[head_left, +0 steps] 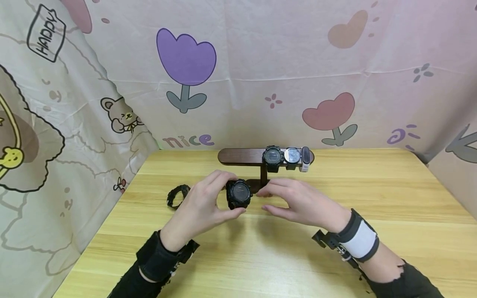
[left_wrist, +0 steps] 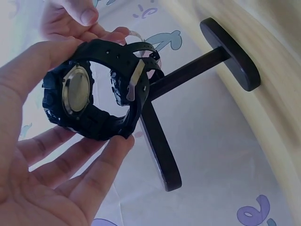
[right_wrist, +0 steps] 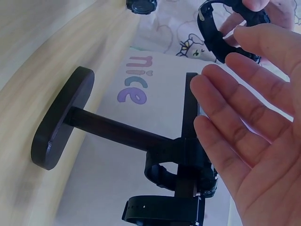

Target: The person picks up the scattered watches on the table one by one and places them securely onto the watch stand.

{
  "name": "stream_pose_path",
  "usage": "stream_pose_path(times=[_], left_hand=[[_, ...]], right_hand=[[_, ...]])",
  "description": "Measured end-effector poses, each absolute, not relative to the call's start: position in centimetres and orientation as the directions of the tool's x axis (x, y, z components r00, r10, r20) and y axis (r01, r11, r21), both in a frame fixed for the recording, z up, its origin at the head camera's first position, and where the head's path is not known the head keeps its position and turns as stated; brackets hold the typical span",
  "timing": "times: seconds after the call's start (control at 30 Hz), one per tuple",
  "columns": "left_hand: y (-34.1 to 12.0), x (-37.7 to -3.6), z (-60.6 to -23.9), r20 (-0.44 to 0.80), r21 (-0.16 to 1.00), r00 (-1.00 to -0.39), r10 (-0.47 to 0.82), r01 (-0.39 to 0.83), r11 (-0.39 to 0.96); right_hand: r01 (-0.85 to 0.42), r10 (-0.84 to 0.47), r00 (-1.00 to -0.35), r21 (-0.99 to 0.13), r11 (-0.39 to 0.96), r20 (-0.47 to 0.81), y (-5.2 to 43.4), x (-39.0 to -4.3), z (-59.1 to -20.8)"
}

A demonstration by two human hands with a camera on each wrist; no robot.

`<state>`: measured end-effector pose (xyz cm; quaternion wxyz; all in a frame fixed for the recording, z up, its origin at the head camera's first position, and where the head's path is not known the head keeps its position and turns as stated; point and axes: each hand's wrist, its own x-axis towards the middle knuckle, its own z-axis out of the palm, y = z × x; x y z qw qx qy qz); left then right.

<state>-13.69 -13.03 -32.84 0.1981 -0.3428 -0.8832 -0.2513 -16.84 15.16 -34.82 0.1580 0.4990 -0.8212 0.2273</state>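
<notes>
My left hand (head_left: 225, 196) grips a chunky black watch (head_left: 239, 194) between thumb and fingers, just above the table in front of a dark wooden T-shaped stand (head_left: 238, 156). In the left wrist view the watch (left_wrist: 96, 94) shows its metal back and a closed strap loop. My right hand (head_left: 265, 201) hovers open just right of the watch, its fingers (right_wrist: 244, 127) straight and holding nothing. The stand's crossbar carries a black watch (head_left: 273, 157), a silver-faced watch (head_left: 292, 156) and a white-strapped band (head_left: 305, 159) at its right end.
Another black watch (head_left: 177, 195) lies on the wooden table (head_left: 391, 231) left of my left hand. The stand's oval base (right_wrist: 60, 120) sits behind the hands. A printed cloth backdrop (head_left: 238, 74) closes off the table's back and sides.
</notes>
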Motion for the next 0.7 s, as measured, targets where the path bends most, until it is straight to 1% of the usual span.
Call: stream_pose_path(times=[0.43,0.7], left_hand=[[-12.56,-13.61,-32.92,0.546,0.295,-0.641,0.539,0.75,0.592],[-12.35,-13.47,-33.13,0.552,0.294,-0.621,0.557,0.769,0.567]], right_hand=[[-0.895,-0.717,-0.442,-0.212,0.393,0.539,15.02,-16.64,-34.54],[-0.914,-0.704,-0.399,-0.191,0.358,0.588,14.92,-16.64,-34.53]])
